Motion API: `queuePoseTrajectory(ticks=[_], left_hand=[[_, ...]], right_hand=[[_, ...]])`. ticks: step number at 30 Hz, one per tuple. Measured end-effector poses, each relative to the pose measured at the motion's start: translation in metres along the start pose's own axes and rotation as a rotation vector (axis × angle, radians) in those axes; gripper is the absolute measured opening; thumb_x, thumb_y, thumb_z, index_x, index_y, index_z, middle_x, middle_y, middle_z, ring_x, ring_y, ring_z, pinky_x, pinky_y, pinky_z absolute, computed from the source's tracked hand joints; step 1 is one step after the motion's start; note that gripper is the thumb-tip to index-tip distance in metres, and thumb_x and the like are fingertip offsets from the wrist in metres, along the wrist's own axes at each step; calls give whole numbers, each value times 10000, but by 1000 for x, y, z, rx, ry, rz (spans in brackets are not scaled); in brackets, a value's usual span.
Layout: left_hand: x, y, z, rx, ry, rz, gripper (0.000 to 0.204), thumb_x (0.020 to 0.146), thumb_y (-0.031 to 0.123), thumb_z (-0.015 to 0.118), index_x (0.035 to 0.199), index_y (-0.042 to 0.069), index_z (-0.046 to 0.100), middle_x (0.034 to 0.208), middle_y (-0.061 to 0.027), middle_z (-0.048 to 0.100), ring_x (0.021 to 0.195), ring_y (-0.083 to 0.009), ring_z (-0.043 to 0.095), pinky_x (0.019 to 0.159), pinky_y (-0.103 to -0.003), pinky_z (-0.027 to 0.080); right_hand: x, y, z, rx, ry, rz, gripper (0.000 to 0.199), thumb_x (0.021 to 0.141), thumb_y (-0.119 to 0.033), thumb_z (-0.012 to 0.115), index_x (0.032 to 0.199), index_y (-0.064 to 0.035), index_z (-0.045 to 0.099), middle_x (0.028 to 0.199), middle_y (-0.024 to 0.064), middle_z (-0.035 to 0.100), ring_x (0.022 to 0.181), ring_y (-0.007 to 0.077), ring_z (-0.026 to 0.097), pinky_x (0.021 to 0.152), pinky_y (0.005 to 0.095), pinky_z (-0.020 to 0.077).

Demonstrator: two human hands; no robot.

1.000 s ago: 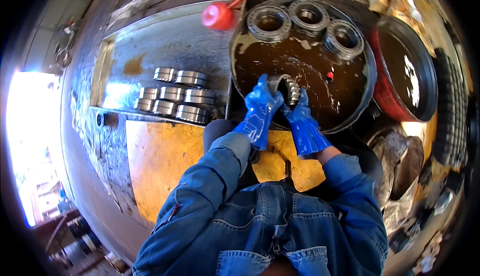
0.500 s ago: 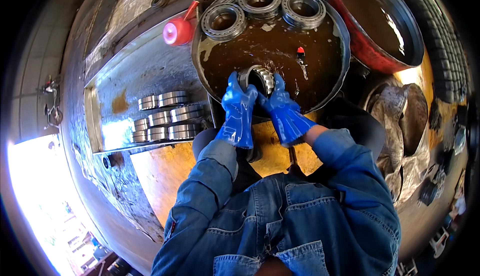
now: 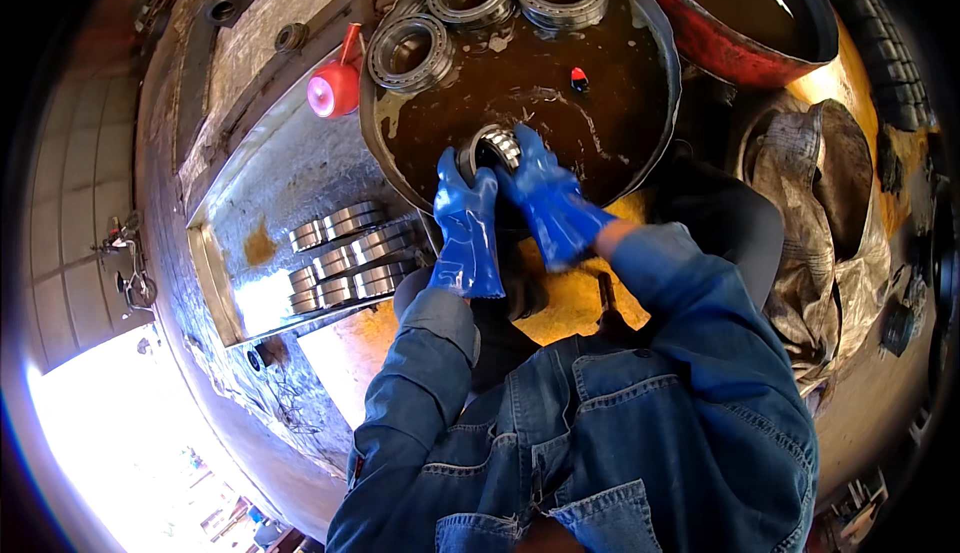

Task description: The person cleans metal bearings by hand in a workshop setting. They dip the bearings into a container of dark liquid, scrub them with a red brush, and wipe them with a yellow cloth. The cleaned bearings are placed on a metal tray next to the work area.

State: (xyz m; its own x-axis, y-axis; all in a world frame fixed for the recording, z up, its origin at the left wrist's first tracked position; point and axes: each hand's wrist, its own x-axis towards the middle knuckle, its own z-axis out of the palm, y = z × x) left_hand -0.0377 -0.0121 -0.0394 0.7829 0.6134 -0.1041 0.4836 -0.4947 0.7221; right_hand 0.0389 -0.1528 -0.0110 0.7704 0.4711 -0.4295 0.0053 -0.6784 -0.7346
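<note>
Both my hands wear blue rubber gloves. Between them a metal roller bearing [image 3: 492,145] is held tilted over the near part of a round metal tub [image 3: 677,78] of dark brown liquid. My left hand [image 3: 466,208] grips the bearing's left side, thumb and fingers closed round its edge. My right hand [image 3: 545,193] grips its right side, fingers by the exposed rollers. The gloves hide the bearing's lower part. Several larger bearings, such as this one [image 3: 411,54], sit along the tub's far rim. A small red and black object [image 3: 579,80] is in the liquid.
To the left, a metal tray [image 3: 215,278] carries rows of shiny bearings [image 3: 352,253]. A red round container with a thin stem [image 3: 333,90] stands by the tub's left edge. At far right is a red drum [image 3: 740,61] of brown liquid; a crumpled brown sack [image 3: 800,253] is nearer.
The whole view has shifted and turned slightly. My right hand has moved up along the bearing's right side, and the bearing has turned a little. Both hands keep their hold.
</note>
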Motion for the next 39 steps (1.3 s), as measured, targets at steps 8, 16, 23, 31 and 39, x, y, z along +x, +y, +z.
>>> queuePoseTrajectory(ticks=[8, 16, 23, 31, 39], left_hand=[[12, 3, 14, 108, 0, 47, 657, 909, 263, 697, 1483, 42, 466, 1124, -319, 704, 1001, -459, 714, 866, -481, 581], [6, 3, 14, -30, -33, 39, 674, 903, 247, 698, 1489, 20, 455, 1118, -309, 708, 998, -454, 715, 862, -472, 582], [10, -2, 10, 77, -13, 79, 687, 899, 250, 694, 1503, 36, 445, 1164, -302, 702, 1047, -444, 708, 904, -469, 572], [6, 0, 13, -81, -25, 44, 694, 884, 217, 711, 1497, 28, 447, 1158, -302, 702, 1049, -431, 710, 927, -457, 567], [14, 4, 12, 140, -9, 51, 703, 893, 306, 708, 1486, 27, 454, 1169, -306, 700, 1064, -455, 699, 900, -476, 570]], right_hand=[[87, -2, -23, 29, -211, 20, 635, 866, -339, 720, 1421, -66, 576, 1249, 253, 693, 1155, 418, 677, 970, 478, 532], [20, 14, 7, 54, 3, 240, 742, 872, -354, 752, 1526, -153, 465, 1377, 241, 632, 1266, 414, 625, 1064, 470, 512], [58, 0, -13, -186, -47, -172, 436, 880, -324, 701, 1244, -84, 700, 1302, 259, 664, 1200, 433, 649, 1028, 479, 527], [37, 35, 22, 255, 14, 101, 679, 886, -324, 744, 1470, -75, 502, 1330, 277, 632, 1194, 408, 658, 1013, 486, 533], [91, 29, 0, -57, -19, -289, 491, 854, -324, 740, 1248, -35, 691, 1246, 284, 672, 1204, 409, 653, 965, 452, 552]])
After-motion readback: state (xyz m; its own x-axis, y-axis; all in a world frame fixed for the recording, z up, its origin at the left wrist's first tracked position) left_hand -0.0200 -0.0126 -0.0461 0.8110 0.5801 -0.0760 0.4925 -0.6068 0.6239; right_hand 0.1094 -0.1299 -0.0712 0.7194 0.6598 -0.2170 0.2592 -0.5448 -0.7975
